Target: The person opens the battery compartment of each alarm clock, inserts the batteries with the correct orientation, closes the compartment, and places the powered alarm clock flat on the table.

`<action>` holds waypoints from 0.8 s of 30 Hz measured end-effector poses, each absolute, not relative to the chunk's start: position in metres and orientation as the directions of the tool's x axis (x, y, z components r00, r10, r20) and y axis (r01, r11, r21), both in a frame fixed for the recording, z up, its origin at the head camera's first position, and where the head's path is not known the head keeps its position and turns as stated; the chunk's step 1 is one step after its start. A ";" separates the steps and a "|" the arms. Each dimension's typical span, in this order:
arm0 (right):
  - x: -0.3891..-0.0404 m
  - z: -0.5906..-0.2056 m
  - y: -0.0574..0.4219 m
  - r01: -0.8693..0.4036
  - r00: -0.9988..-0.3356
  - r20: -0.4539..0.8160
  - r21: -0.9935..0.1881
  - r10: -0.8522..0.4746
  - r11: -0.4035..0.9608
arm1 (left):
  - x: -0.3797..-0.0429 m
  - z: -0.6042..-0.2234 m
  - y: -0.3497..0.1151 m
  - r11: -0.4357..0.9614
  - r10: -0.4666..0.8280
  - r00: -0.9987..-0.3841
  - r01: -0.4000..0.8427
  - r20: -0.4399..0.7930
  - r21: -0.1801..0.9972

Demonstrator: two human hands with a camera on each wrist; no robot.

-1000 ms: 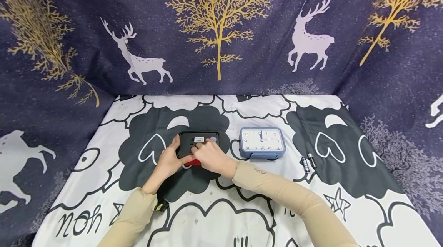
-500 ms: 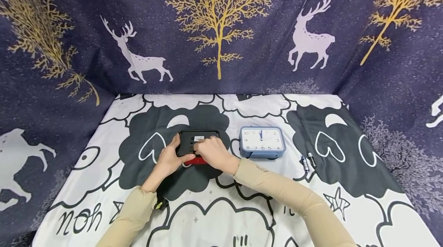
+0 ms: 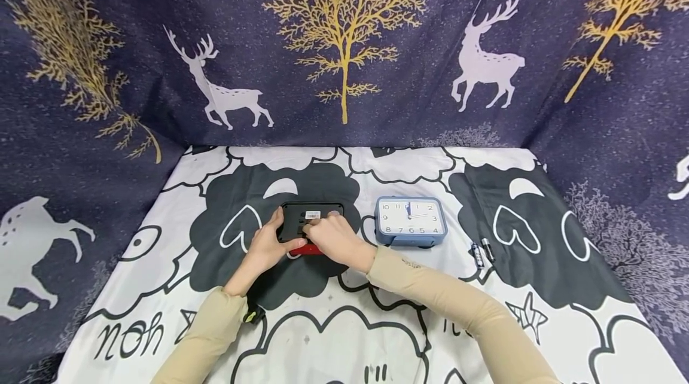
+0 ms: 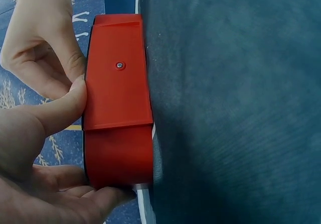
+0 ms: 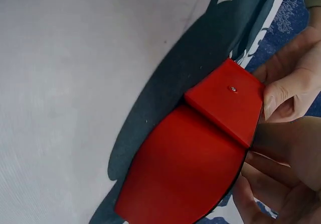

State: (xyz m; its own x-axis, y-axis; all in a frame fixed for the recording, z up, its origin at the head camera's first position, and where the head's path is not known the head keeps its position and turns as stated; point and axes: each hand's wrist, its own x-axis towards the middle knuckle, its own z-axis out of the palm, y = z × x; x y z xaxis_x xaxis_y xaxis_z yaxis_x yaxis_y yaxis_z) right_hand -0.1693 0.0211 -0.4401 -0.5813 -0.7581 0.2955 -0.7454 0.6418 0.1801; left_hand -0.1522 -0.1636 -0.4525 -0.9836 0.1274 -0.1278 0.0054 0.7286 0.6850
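A red clock [image 4: 115, 93] with a black back [image 3: 291, 216] lies with that back facing up, a barcode label on it. My left hand [image 3: 268, 244] grips its left end, thumb along the near edge and fingers round the side. My right hand [image 3: 337, 239] bends over the back, its curled fingertips pinching at a spot near the middle. In the right wrist view, the right hand [image 5: 281, 174] sits close beside the left thumb; the small part under its fingertips is hidden. The red underside, with one screw, faces me in both wrist views.
A blue desk clock [image 3: 410, 221] stands right of the hands, its white dial toward me. Farther right, two small batteries, one blue-and-silver [image 3: 477, 255] and one dark [image 3: 487, 249], lie on the patterned cloth [image 3: 323, 348]. A dark deer-print curtain [image 3: 301, 103] rises behind the table.
My right fingers have drawn slightly back and reshaped their pinch on the black back, baring more of the red edge. The left hand keeps its grip, and the clock has barely moved.
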 end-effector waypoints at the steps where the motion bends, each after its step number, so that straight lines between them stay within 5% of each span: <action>1: -0.169 -0.439 0.021 -0.745 -0.574 0.296 0.198 -0.764 0.637 | -0.152 -0.453 -0.164 0.729 0.126 -0.984 0.005 -0.128 0.685; 11: -0.166 -0.437 0.019 -0.722 -0.528 0.374 0.275 -0.763 0.635 | -0.152 -0.453 -0.163 0.728 0.120 -0.987 0.015 -0.106 0.685; 24: -0.167 -0.432 0.020 -0.702 -0.622 0.349 0.149 -0.701 0.697 | -0.151 -0.452 -0.163 0.720 0.120 -0.985 -0.001 -0.126 0.694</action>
